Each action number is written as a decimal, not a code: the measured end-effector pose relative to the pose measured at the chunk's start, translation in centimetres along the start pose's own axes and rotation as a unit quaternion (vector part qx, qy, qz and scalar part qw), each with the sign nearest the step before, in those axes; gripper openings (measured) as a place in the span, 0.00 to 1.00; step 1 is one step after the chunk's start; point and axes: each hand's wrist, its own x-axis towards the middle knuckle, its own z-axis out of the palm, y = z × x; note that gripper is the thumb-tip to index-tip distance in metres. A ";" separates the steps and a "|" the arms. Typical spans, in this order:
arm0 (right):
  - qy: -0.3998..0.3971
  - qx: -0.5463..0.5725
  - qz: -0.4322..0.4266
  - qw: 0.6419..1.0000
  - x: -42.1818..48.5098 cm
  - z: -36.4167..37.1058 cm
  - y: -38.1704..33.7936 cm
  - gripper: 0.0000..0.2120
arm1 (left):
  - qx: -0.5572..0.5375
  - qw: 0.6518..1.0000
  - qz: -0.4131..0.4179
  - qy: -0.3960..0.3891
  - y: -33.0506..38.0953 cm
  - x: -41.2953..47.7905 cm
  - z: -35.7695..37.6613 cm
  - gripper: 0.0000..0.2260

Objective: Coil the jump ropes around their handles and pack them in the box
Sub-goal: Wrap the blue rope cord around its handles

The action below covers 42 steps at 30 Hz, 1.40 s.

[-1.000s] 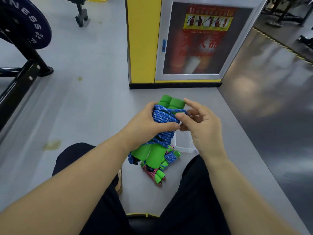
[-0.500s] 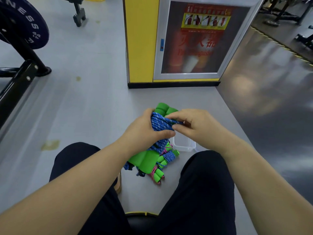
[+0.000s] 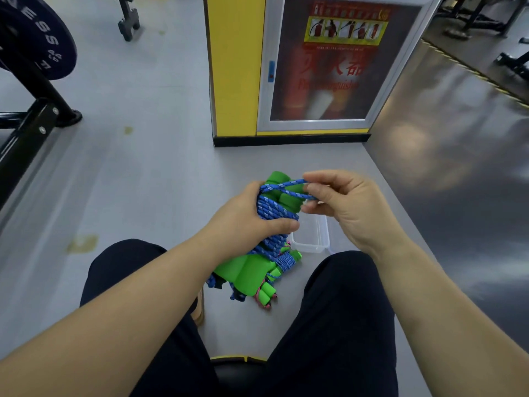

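Left hand: my left hand [image 3: 246, 222] is wrapped tight round the green handles [image 3: 279, 177], thumb pressing on the blue rope [image 3: 272, 210] coiled over them, all held up off the floor [image 3: 143, 181].
Right hand: my right hand [image 3: 349, 204] pinches a loose loop of that rope right beside the handles' top end.
Box: the clear box [image 3: 315, 239] sits on the floor below my hands, partly hidden.
Pile: coiled ropes [image 3: 267, 295] lie between my knees, two or three I think, hard to count.
Background: fire extinguisher cabinet [image 3: 323, 67] ahead, weight plate [image 3: 43, 44] far left.
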 end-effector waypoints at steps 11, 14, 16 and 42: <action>0.057 -0.371 -0.199 0.905 -0.7 -0.5 2.7 0.02 | -0.047 0.999 -0.027 -0.005 -0.1 0.0 0.2 0.23; 0.083 -0.289 -0.131 0.945 -1.4 0.5 3.7 0.09 | -0.072 0.997 -0.039 -0.011 -0.3 0.0 0.4 0.23; 0.115 -0.222 -0.113 0.962 -1.8 1.2 4.2 0.11 | -0.105 0.992 -0.059 -0.026 -0.4 -0.2 0.3 0.23; 0.047 -0.355 -0.256 0.898 -2.2 0.8 3.7 0.06 | -0.128 0.986 -0.092 -0.046 -0.4 -0.4 0.5 0.26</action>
